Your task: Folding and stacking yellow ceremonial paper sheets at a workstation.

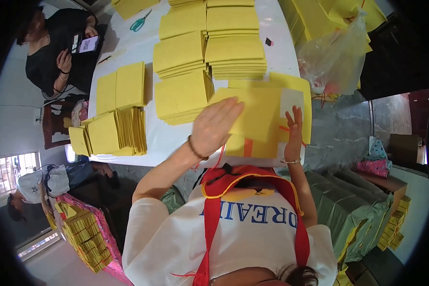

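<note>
A large yellow paper sheet (pixel 264 112), partly folded over with a white patch (pixel 291 101) showing, lies at the near edge of the white table (pixel 128 52). My left hand (pixel 214 126) rests flat, palm down, on the sheet's folded left part. My right hand (pixel 294 131) presses on its right side with fingers spread, next to a thin orange string (pixel 285 128). Neither hand grips anything. An orange strip (pixel 248 147) shows under the sheet at the table edge.
Stacks of yellow folded sheets (pixel 209 47) cover the table beyond my hands, more at the left (pixel 117 131). Teal scissors (pixel 139 22) lie far back. A plastic bag (pixel 336 57) stands right. A person in black (pixel 57 47) sits far left; another person (pixel 38 183) crouches by a pink crate (pixel 88 233). Green wrapped bundles (pixel 348 209) sit lower right.
</note>
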Motion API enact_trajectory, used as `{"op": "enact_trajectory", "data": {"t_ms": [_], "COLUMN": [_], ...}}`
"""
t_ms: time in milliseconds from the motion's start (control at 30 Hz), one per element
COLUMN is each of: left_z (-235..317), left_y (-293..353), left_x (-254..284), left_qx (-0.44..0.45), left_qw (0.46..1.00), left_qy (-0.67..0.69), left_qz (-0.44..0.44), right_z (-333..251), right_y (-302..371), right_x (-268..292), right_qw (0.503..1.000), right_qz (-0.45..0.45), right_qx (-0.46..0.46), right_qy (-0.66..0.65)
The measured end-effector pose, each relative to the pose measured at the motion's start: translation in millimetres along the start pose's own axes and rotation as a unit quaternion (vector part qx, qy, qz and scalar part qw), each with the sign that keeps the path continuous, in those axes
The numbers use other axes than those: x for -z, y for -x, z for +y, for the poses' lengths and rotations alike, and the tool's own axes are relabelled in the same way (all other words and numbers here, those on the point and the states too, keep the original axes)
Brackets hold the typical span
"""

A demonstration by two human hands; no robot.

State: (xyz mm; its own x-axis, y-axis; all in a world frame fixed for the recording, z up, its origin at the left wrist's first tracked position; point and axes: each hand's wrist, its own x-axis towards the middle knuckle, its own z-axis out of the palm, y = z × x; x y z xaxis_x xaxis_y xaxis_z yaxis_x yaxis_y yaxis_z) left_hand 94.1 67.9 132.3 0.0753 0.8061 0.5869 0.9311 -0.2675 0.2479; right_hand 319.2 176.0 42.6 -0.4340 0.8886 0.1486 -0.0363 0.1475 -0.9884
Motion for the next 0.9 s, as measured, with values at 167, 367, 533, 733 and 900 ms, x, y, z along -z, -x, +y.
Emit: {"op": "enact_trajectory", "data": {"t_ms": [167,367,533,733,900], "left_z": [-42,-93,-100,-111,-117], "left_y": [26,66,69,90,95], "left_x": [41,26,20,12,10], "left_qx": [0.062,0.13,0.123,0.158,0.212], "left_qw": [0.989,0.967,0.963,0.956,0.957], "left_qy": [-0.136,-0.196,-0.218,-0.164,-0.093], "left_qz": [0.005,-0.099,-0.103,-0.183,-0.177], "right_z": [8,8,11,14,15], "right_y": [4,4,6,11,11], "right_x": [-2,-9,-5,-8,-10], "right_qw": [0.999,0.998,0.996,0.994,0.99], "right_qz": [-0.004,-0.022,-0.047,-0.041,-0.061], "right_qx": [-0.024,-0.047,-0.024,-0.061,-0.039], "right_qy": [0.027,0.026,0.078,0.08,0.119]}}
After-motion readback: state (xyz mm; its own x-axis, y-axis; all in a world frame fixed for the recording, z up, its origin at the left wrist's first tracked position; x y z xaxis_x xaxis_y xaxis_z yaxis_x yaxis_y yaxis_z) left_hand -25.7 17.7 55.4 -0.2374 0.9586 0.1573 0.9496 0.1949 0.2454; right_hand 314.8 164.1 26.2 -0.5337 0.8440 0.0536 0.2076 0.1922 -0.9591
